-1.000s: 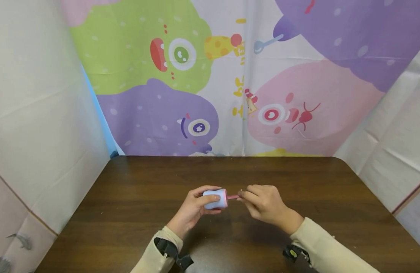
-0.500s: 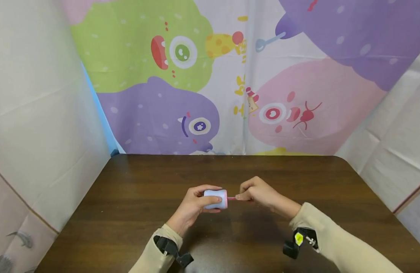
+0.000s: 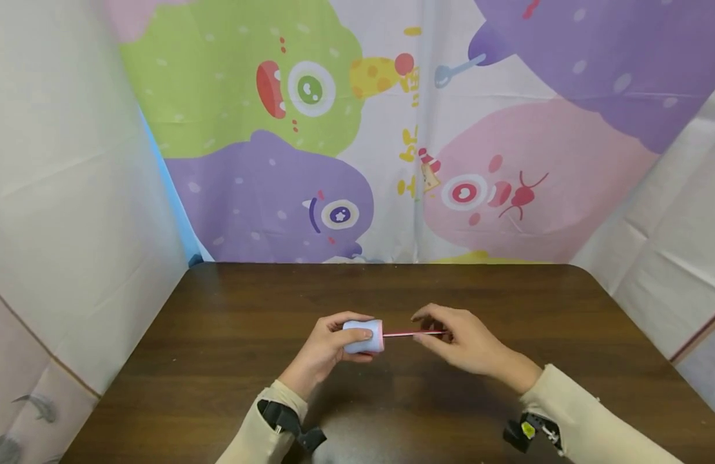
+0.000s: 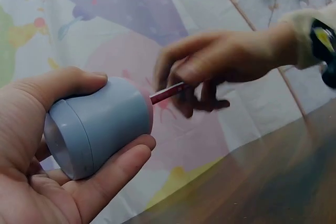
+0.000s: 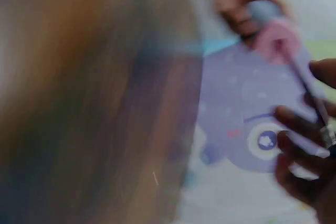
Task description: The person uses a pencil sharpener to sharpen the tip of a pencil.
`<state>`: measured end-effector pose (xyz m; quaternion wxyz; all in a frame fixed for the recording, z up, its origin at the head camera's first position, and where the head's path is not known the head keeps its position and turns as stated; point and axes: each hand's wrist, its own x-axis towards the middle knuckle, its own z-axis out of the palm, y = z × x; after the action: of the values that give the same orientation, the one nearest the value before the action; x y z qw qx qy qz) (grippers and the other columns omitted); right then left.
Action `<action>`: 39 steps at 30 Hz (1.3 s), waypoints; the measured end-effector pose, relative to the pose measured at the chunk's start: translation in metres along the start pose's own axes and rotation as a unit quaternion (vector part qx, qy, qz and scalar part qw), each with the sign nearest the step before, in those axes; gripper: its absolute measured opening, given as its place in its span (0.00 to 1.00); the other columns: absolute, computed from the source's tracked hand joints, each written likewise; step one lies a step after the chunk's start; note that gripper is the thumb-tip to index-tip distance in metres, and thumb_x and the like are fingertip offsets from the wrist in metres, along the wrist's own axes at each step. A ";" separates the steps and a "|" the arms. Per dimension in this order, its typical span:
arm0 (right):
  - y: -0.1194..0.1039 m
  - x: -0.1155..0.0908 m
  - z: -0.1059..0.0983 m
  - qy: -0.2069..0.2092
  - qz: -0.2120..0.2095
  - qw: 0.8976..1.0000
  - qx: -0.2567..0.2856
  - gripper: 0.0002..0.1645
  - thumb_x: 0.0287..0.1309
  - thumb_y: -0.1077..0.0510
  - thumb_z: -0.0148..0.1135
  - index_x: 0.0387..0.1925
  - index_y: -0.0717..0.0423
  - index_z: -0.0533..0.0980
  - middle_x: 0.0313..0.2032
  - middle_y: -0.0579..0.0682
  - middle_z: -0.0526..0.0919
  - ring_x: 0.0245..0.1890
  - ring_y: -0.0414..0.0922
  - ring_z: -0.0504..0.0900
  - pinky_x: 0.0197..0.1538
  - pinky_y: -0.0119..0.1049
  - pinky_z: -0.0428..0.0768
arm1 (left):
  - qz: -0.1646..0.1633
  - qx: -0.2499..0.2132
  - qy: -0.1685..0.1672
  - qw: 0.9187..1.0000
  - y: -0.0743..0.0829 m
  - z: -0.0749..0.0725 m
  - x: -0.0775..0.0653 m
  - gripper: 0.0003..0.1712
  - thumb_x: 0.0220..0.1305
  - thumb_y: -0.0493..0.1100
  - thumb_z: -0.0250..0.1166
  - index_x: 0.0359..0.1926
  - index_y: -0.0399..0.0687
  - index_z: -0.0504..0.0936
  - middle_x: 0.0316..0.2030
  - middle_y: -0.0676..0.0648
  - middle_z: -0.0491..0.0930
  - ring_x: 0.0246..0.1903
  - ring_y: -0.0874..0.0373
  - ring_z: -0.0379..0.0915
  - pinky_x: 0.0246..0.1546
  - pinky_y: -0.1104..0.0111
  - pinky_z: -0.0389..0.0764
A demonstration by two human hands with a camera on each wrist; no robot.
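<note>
My left hand (image 3: 318,353) grips a light-blue barrel-shaped pencil sharpener (image 3: 356,346) with a pink end, held on its side above the table. A dark red pencil (image 3: 399,334) sticks out of the pink end toward the right. My right hand (image 3: 470,341) is around the pencil's outer part, thumb and fingers spread apart and loose about it. In the left wrist view the sharpener (image 4: 113,116) shows a clear cover at its rear. The right wrist view is blurred; there the pencil (image 5: 300,74) runs between the parted fingers, its far end silvery. The pencil's tip is hidden inside the sharpener.
The dark brown wooden table (image 3: 247,303) lies under both hands. A cloth backdrop (image 3: 386,225) with cartoon monsters hangs behind its far edge. Pale cloth walls (image 3: 73,161) stand at both sides. A black strap with a camera mount (image 3: 290,425) sits on each wrist.
My right hand has slid right along the pencil, away from the sharpener, and its fingers have loosened from a pinch. More of the pencil shows. The left hand has barely moved.
</note>
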<state>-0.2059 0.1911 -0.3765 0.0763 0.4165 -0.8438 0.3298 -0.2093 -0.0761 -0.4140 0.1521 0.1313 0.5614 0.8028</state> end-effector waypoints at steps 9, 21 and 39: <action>0.018 0.000 0.015 0.200 -0.356 0.825 -0.390 0.15 0.69 0.65 0.47 0.41 0.60 0.82 0.24 0.48 0.75 0.20 0.43 0.69 0.18 0.31 0.71 | -0.024 -0.022 -0.019 0.999 0.001 0.002 -0.001 0.13 0.60 0.32 0.63 0.39 0.53 0.88 0.43 0.38 0.76 0.31 0.47 0.83 0.32 0.58 0.89; -0.001 0.007 0.038 0.307 -0.157 0.918 -0.198 0.20 0.59 0.47 0.69 0.17 0.49 0.74 0.13 0.38 0.72 0.12 0.29 0.58 0.12 0.20 0.55 | -0.039 -0.049 -0.007 0.998 -0.003 0.007 -0.001 0.12 0.61 0.30 0.63 0.39 0.48 0.88 0.42 0.38 0.77 0.31 0.47 0.84 0.34 0.59 0.89; 0.002 0.019 0.007 -0.189 0.473 0.776 0.372 0.20 0.64 0.50 0.58 0.19 0.51 0.66 0.10 0.40 0.54 0.10 0.35 0.47 0.15 0.27 0.44 | 0.010 0.098 -0.015 0.995 -0.004 0.007 -0.001 0.23 0.53 0.30 0.72 0.50 0.20 0.78 0.38 0.40 0.80 0.34 0.50 0.80 0.34 0.41 0.85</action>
<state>-0.2182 0.1753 -0.3749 -0.4114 0.0150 -0.7432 0.5274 -0.2058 -0.0694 -0.4156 0.1392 0.1633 0.6337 0.7433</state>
